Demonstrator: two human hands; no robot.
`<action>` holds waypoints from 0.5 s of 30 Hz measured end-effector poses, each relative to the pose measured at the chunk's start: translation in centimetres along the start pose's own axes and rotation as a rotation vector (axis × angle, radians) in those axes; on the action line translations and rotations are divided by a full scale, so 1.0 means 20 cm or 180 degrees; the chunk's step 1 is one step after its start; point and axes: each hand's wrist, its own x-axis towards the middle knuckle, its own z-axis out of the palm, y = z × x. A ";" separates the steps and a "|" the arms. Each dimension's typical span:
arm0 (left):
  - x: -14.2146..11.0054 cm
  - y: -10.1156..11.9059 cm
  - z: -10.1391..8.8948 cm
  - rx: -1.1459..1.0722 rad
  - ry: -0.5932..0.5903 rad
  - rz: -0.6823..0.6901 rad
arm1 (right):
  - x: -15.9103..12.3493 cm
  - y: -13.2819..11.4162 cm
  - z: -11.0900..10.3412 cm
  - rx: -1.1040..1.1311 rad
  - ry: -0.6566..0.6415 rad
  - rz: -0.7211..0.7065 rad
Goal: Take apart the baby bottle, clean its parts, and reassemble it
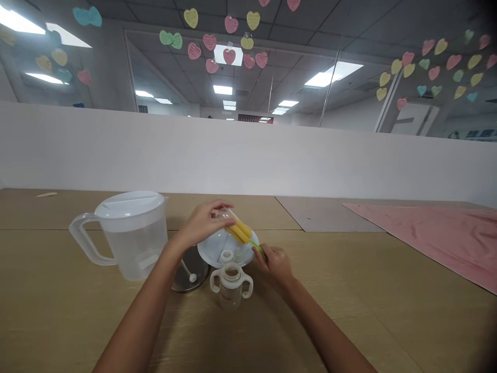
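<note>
My left hand is closed around a small clear plastic piece, perhaps a bottle cap, tilted toward the right. A bottle brush with a yellow sponge head meets its open end; how far it reaches inside is hard to tell. Fingers of my right hand are wrapped round the brush's thin green handle. Below both hands is a white bowl with a white bottle ring in it. In front of that, a clear baby bottle with two white handles stands upright, its top open.
At left stands a lidded clear pitcher of water. Between it and the bottle lies a round dark metal plate bearing a small white-tipped stick. A pink cloth covers the right side; a low white wall runs behind the table.
</note>
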 end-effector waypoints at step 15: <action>-0.04 -0.45 -0.02 0.2145 -0.0743 -0.1256 | 0.00 0.04 0.02 -0.0026 -0.0033 0.0750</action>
